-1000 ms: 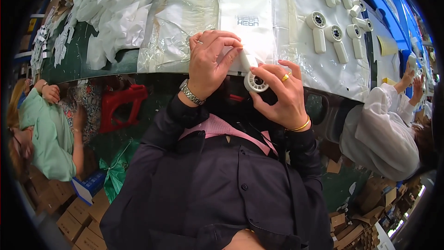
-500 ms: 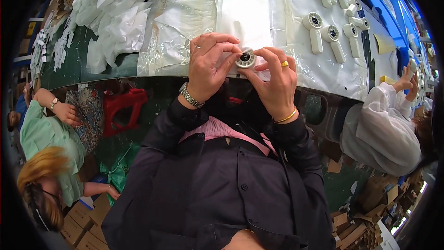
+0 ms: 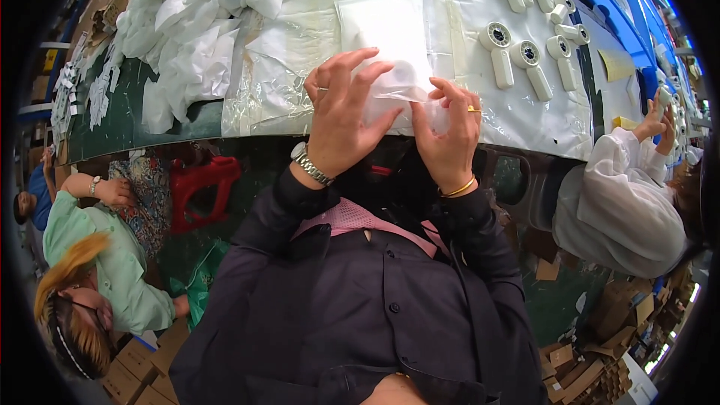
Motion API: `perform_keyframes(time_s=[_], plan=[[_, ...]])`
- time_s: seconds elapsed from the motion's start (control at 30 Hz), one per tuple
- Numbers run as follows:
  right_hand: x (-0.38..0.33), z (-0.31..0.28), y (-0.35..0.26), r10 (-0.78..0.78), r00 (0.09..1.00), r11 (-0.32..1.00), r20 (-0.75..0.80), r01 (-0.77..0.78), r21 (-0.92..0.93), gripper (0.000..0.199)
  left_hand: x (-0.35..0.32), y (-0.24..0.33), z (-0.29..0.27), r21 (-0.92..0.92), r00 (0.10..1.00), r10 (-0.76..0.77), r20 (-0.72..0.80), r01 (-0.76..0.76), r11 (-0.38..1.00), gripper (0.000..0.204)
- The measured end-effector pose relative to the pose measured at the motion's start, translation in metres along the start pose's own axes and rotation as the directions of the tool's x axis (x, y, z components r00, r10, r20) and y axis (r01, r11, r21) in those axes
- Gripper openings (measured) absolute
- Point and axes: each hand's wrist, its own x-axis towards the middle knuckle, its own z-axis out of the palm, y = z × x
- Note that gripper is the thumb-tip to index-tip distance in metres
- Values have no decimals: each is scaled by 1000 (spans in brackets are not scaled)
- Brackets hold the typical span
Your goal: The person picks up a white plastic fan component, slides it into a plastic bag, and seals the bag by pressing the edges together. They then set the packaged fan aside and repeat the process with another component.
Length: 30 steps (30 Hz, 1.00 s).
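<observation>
Frosted white translucent plastic bag [image 3: 391, 93], with the round ring-shaped head of a white handheld fan [image 3: 406, 73] showing faintly through it, is laid at the upper centre of the frame, over the near end of a neat stack of flat white plastic bags [image 3: 381, 11]. Its near edge is turned toward the lower part of the frame, presumably so that it can be reached from both sides. The left hand [image 3: 339, 116] is held with fingers parted and nothing clasped, its fingertips poised over the bag's left side; whether the film is touched cannot be told. The right hand [image 3: 452, 124] is curled at the bag's near right corner, thumb and forefinger close to the edge; whether the film is pinched between them is not shown clearly.

Farther right, more white plastic handheld fans with dark-centred round heads [image 3: 538, 84] are laid out singly on the white plastic-covered surface [image 3: 281, 101], spread apart, it seems, so that each can be picked up easily. Crumpled thin white sheets [image 3: 196, 52] are heaped at the upper left, apparently clear of the middle. Blue plastic bins [image 3: 613, 1] are ranged at the upper right.
</observation>
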Motion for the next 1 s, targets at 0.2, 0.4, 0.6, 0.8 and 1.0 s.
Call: perform_keyframes(time_s=[0.2,0.4,0.6,0.8,1.0], plan=[[-9,3,9,28,999,992,44,-33,123,31,10,-8,9,228,996,-10,84,-9,974,63],[-9,3,14,-14,1000,990,21,11,141,25,9,-16,4,243,989,-138,53,121,962,66],[-11,-2,13,30,999,969,23,-35,244,20,-19,9,-15,-118,856,-446,262,487,865,61],[-15,-16,15,66,996,945,64,-83,317,16,-40,2,-27,-507,805,-507,308,590,628,48],[-23,-38,3,170,963,931,207,-226,286,13,-46,12,-41,-543,639,-611,466,752,373,36]])
